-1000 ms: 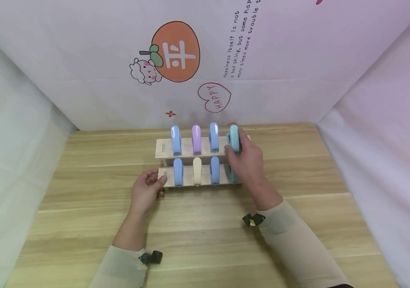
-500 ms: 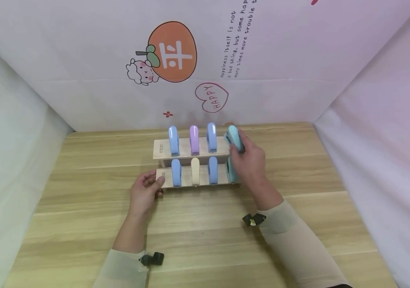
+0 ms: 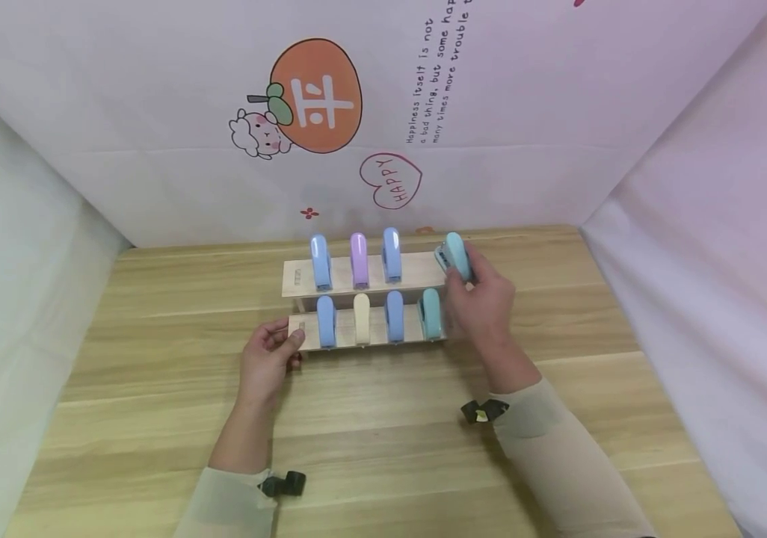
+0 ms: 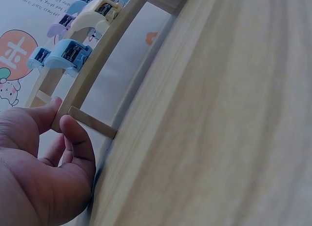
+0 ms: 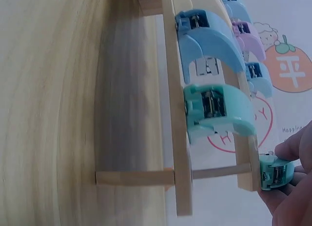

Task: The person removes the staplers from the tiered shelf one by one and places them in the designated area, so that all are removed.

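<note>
A two-tier wooden rack [image 3: 342, 338] bears small staplers in two rows. My left hand [image 3: 267, 360] grips the left end of its front board, thumb on top and fingers beneath, as the left wrist view [image 4: 53, 177] also shows. My right hand [image 3: 486, 302] pinches a teal stapler [image 3: 456, 254] at the right end of the back board, where it leans to the right. In the right wrist view this teal stapler [image 5: 277, 173] sits by the board's end; I cannot tell whether it touches the wood. A second teal stapler [image 3: 430, 314] stands in the front row.
Blue staplers [image 3: 321, 261], a purple stapler [image 3: 359, 260] and a cream stapler [image 3: 362, 320] stand upright on the boards. The rack rests on a wood-grain table [image 3: 370, 448]. A printed white cloth [image 3: 491, 149] rises close behind, with pale cloth at both sides.
My right hand has moved to the right with the teal stapler, which has gone from upright to tilted. The front teal stapler has come into fuller view. My left hand keeps its grip.
</note>
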Demonstrator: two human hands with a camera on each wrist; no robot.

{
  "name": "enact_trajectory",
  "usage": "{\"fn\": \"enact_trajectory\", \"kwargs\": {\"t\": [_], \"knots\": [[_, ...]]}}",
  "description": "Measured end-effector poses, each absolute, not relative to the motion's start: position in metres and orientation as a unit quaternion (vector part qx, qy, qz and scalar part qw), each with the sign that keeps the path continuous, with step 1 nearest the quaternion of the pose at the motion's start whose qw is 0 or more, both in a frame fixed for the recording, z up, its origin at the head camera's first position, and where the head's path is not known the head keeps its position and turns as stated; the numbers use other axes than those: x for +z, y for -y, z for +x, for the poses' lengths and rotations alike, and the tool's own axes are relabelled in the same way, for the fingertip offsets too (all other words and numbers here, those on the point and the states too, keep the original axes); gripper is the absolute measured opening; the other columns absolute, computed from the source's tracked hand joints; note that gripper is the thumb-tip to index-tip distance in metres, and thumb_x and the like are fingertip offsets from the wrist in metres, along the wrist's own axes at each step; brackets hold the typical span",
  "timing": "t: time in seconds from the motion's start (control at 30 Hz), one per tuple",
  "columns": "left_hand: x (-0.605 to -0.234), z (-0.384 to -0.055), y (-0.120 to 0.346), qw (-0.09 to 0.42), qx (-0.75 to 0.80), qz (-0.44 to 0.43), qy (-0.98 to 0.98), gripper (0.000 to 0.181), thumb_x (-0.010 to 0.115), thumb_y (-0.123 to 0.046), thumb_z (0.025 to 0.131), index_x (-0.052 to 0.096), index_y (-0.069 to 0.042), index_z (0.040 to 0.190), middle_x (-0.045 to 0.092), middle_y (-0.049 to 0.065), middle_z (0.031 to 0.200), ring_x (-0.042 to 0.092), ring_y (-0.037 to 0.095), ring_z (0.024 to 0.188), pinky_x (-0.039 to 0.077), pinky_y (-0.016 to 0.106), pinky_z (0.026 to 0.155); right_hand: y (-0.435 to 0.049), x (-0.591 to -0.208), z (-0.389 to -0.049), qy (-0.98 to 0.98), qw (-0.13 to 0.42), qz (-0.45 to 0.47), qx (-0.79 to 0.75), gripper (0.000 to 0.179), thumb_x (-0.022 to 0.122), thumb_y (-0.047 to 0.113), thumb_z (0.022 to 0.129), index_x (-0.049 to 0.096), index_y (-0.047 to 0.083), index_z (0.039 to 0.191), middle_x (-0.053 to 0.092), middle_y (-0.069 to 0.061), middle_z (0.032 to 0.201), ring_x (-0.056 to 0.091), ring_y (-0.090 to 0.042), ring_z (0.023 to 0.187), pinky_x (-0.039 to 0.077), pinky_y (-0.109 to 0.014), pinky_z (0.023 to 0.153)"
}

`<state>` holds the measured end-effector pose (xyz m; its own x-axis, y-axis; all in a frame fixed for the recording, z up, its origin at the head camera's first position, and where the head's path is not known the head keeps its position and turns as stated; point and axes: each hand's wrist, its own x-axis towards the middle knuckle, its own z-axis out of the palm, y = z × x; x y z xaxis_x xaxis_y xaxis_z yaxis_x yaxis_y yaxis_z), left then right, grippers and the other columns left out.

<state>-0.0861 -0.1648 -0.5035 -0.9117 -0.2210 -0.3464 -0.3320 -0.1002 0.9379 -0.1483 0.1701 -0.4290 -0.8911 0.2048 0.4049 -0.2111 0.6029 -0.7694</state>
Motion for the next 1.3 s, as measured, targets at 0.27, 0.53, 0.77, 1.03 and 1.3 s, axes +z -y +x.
{"fn": "enact_trajectory", "kwargs": {"t": [0.27, 0.53, 0.77, 1.03, 1.3], "knots": [[-0.504, -0.085, 0.164, 0.035, 0.709, -0.201, -0.675, 0.048, 0.08, -0.019, 0.094, 0.057, -0.006, 0.135, 0.063, 0.011, 0.116, 0.062, 0.014, 0.078, 0.059, 0.022, 0.064, -0.185, -0.43, -0.147, 0.85, 0.248, -0.017, 0.464, 0.045, 0.071, 0.009, 0.095, 0.064, 0.003, 0.138, 0.067, -0.02, 0.132, 0.067, -0.03, 0.118, 0.058, -0.036, 0.095], [-0.505, -0.085, 0.164, 0.035, 0.714, -0.198, -0.67, 0.048, 0.079, -0.018, 0.095, 0.057, -0.006, 0.135, 0.063, 0.01, 0.115, 0.061, 0.014, 0.078, 0.058, 0.022, 0.063, -0.193, -0.432, -0.146, 0.839, 0.273, -0.028, 0.47, 0.043, 0.073, 0.004, 0.093, 0.067, 0.005, 0.136, 0.068, -0.017, 0.131, 0.067, -0.028, 0.119, 0.058, -0.035, 0.097], [-0.505, -0.085, 0.165, 0.042, 0.716, -0.205, -0.666, 0.051, 0.079, -0.019, 0.095, 0.055, -0.007, 0.138, 0.063, 0.008, 0.116, 0.061, 0.015, 0.079, 0.059, 0.022, 0.064, -0.202, -0.437, -0.146, 0.834, 0.287, -0.052, 0.469, 0.041, 0.073, 0.003, 0.092, 0.069, 0.003, 0.132, 0.07, -0.018, 0.128, 0.068, -0.03, 0.116, 0.058, -0.038, 0.096], [-0.505, -0.084, 0.164, 0.036, 0.717, -0.202, -0.666, 0.049, 0.079, -0.019, 0.095, 0.056, -0.006, 0.136, 0.062, 0.01, 0.116, 0.061, 0.015, 0.078, 0.059, 0.022, 0.064, -0.21, -0.444, -0.147, 0.814, 0.268, -0.085, 0.508, 0.042, 0.074, 0.002, 0.092, 0.068, 0.004, 0.134, 0.068, -0.016, 0.131, 0.064, -0.026, 0.123, 0.055, -0.035, 0.101], [-0.504, -0.084, 0.163, 0.034, 0.72, -0.204, -0.663, 0.048, 0.079, -0.019, 0.095, 0.057, -0.007, 0.135, 0.063, 0.01, 0.115, 0.061, 0.014, 0.077, 0.058, 0.021, 0.063, -0.217, -0.454, -0.146, 0.817, 0.238, -0.129, 0.51, 0.044, 0.074, 0.008, 0.094, 0.066, 0.007, 0.137, 0.065, -0.015, 0.136, 0.06, -0.023, 0.128, 0.05, -0.037, 0.108]]}}
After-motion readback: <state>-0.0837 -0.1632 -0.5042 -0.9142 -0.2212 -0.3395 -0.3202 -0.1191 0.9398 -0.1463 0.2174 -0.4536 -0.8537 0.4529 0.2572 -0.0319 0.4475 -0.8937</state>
